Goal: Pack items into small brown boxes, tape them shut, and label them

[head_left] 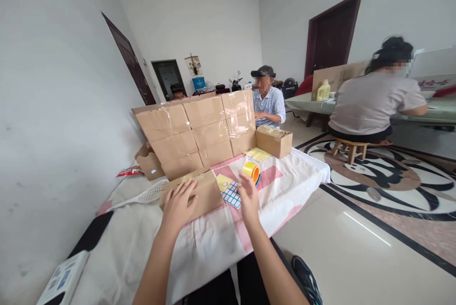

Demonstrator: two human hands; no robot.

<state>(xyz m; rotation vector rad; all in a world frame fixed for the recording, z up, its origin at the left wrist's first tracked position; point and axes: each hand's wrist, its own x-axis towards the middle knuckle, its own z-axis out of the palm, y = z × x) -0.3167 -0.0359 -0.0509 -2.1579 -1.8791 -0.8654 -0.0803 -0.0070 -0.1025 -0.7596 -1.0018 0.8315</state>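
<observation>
My left hand (pixel 181 199) lies with fingers spread on top of a closed cardboard box (pixel 208 193) at the near side of the table. My right hand (pixel 249 196) is raised just right of that box, its fingers loosely bent and apart, with nothing visible in them. Beside its fingertips is a sheet of blue-edged white labels (pixel 230 195), partly covered by the hand. A yellow ring-shaped roll (pixel 251 170), orange inside, sits just beyond my right fingers, with a blue edge showing by it.
Stacked, taped cardboard boxes (pixel 210 129) form a wall across the table. One more box (pixel 274 141) stands at the right end, near a yellow sheet (pixel 258 154). A white perforated strip (pixel 142 195) lies left. Another person (pixel 272 100) sits behind the boxes; one (pixel 374 100) sits right.
</observation>
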